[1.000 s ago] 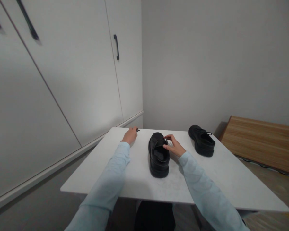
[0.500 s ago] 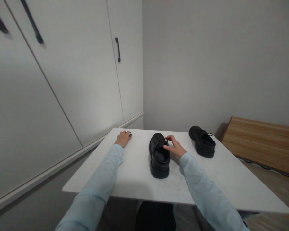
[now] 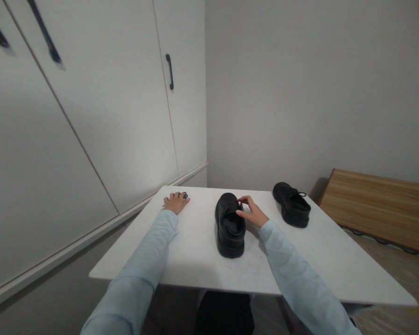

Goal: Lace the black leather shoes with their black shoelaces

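Reaches out over the near edge of the white worktop [image 3: 195,253] in two pale blue sleeves. Pinches, with the right hand [image 3: 253,215], the tongue [image 3: 231,204] of the near shoe [image 3: 230,228] between thumb and forefinger, grip pressed together on its edge and holding it lifted off the opening. Shows that black shoe standing upright at the middle of the worktop, heel toward the body and toe pointing away, with no lace visible across its front. Looks empty inside: only the dark insole in the opening, nothing tucked in. Rests the left hand [image 3: 176,203] palm down near the far left corner, fingers lying on a thin black lace [image 3: 184,195]; cannot tell whether that grip closes on the lace or merely covers it. Reads, as a judgement, as the stage of holding the shoe open with its lace well apart from it; calls next for a fine fingertip hold on the lace's end rather than a flat hand. Leaves a second black shoe [image 3: 292,204], laced, near the far right edge, untouched. Ends beyond with shut white cupboard doors [image 3: 108,116] on the left, contents hidden, and a low wooden bench [image 3: 380,209] against the grey wall on the right.
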Tool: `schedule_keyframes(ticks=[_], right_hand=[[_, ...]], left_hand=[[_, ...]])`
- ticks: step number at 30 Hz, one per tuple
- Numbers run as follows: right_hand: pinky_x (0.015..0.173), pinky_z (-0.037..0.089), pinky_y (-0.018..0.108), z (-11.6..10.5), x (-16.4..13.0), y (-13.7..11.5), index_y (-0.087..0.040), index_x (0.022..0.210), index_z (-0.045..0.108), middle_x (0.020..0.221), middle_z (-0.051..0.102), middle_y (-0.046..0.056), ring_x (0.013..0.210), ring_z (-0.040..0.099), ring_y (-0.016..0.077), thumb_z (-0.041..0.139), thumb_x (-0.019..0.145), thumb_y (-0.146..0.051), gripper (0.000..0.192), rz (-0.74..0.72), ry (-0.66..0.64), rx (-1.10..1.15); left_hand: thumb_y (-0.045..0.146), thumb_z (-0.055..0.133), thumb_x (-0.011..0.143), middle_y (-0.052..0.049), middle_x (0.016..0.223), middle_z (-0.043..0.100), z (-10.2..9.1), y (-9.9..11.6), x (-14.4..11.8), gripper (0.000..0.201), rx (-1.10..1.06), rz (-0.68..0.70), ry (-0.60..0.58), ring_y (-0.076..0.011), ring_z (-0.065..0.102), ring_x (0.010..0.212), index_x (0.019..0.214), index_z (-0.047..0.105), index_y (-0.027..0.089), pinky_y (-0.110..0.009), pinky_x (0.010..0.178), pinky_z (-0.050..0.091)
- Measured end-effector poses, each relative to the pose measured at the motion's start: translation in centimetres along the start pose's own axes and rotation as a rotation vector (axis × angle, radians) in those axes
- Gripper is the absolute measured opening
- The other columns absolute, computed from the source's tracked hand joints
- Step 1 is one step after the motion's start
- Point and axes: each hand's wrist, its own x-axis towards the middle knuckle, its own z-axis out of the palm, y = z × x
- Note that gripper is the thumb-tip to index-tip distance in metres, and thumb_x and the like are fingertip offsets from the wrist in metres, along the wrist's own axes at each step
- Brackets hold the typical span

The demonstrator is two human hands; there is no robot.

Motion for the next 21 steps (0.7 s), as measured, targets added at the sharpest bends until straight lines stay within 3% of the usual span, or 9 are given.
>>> schedule_keyframes(ticks=[6, 10, 13, 15, 21], right_hand=[[0.100, 0.035, 0.048, 0.1, 0.0, -0.1, -0.023, 0.102, 0.045, 0.112, 0.055, 0.009, 0.113, 0.051, 0.0270, 0.068, 0.068, -0.046, 0.048, 0.002, 0.007, -0.006], [0.099, 0.036, 0.048, 0.1, 0.0, -0.2, -0.023, 0.101, 0.044, 0.112, 0.055, 0.009, 0.112, 0.051, 0.0264, 0.068, 0.067, -0.046, 0.048, 0.000, 0.012, -0.005], [0.098, 0.035, 0.048, 0.0, 0.0, -0.1, -0.022, 0.102, 0.044, 0.112, 0.055, 0.010, 0.113, 0.051, 0.0265, 0.068, 0.068, -0.047, 0.048, -0.001, 0.006, -0.010], [0.097, 0.035, 0.050, 0.0, 0.0, -0.1, -0.022, 0.102, 0.043, 0.112, 0.055, 0.010, 0.113, 0.051, 0.0274, 0.068, 0.067, -0.047, 0.049, 0.011, -0.002, -0.013], [0.096, 0.036, 0.051, -0.1, 0.2, 0.3, -0.022, 0.102, 0.043, 0.111, 0.055, 0.009, 0.112, 0.051, 0.0278, 0.069, 0.065, -0.044, 0.051, 0.016, -0.017, 0.001]], left_hand=[[0.044, 0.044, 0.087, -0.018, 0.128, 0.047, -2.6, 2.5, 0.4, 0.040, -0.076, 0.042, 0.208, -0.0354, 0.037, 0.120, 0.115, 0.056, 0.018, -0.053, 0.094, 0.031], [0.025, 0.048, 0.085, -0.013, 0.103, 0.061, -6.1, 6.6, 0.1, 0.021, -0.308, 0.368, 0.252, -0.0252, 0.050, 0.104, 0.098, 0.062, 0.016, -0.039, 0.094, 0.036], [0.024, 0.052, 0.082, -0.007, 0.087, 0.065, -8.7, 10.2, -1.5, 0.015, -0.563, 0.544, 0.188, -0.0194, 0.057, 0.084, 0.086, 0.065, 0.017, -0.029, 0.079, 0.043], [0.027, 0.055, 0.080, -0.005, 0.079, 0.067, -10.1, 12.5, -3.2, 0.014, -0.675, 0.644, 0.085, -0.0173, 0.058, 0.075, 0.080, 0.066, 0.018, -0.025, 0.069, 0.043], [0.018, 0.065, 0.070, 0.002, 0.055, 0.064, -11.4, 16.7, -7.6, 0.009, -0.616, 0.899, -0.145, -0.0124, 0.056, 0.053, 0.062, 0.068, 0.019, -0.021, 0.053, 0.037]])
